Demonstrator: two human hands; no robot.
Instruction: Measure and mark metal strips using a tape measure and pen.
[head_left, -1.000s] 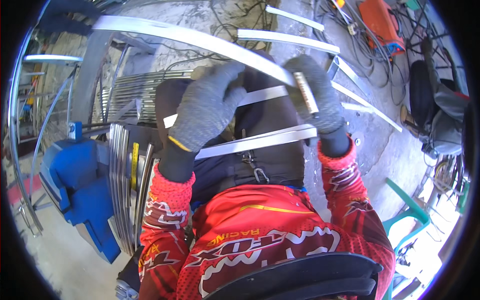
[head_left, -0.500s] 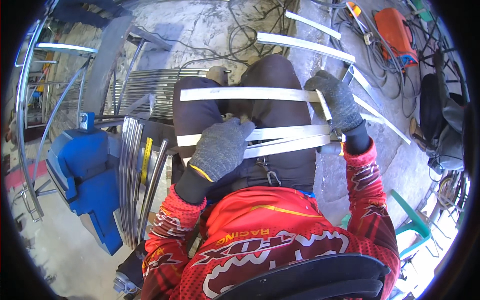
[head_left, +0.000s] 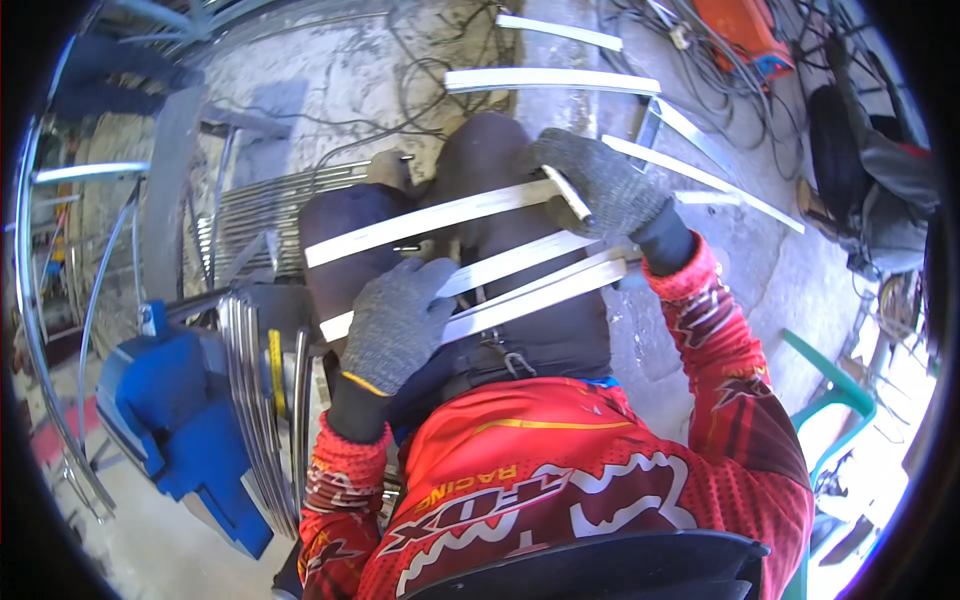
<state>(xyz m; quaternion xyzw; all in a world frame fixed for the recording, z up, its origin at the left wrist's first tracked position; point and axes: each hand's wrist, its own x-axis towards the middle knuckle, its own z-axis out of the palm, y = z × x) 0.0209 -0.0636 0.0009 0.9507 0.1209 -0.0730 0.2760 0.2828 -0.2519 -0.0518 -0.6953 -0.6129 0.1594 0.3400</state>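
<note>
At the left stands a blue, blocky machine [head_left: 185,400]. Just right of it lies a bundle of long, thin, silvery metal bars [head_left: 250,400], with a narrow yellow strip [head_left: 277,375] at its right side. Farther off, dull metal rods [head_left: 265,205] lie side by side on the floor.

Next come the person's dark-trousered legs [head_left: 480,160], with flat, pale silver metal strips across them. The far strip [head_left: 430,222] slants from the left knee up to the right hand. The left hand [head_left: 398,320], in a grey knitted glove, lies over the middle strip [head_left: 520,265]; whether its fingers clamp it cannot be told. The near length [head_left: 535,300] shows two edges, running right from beside that hand.

The right hand [head_left: 605,185], also grey-gloved, has its fingers closed on a slim white marker [head_left: 567,193] at the far strip's right end; whether they grip the strip too is unclear.

Beyond, more pale strips [head_left: 552,80] lie on the floor. Farther right sits an orange-red box [head_left: 740,32] among black cables; nearer stands a green chair [head_left: 840,385].
</note>
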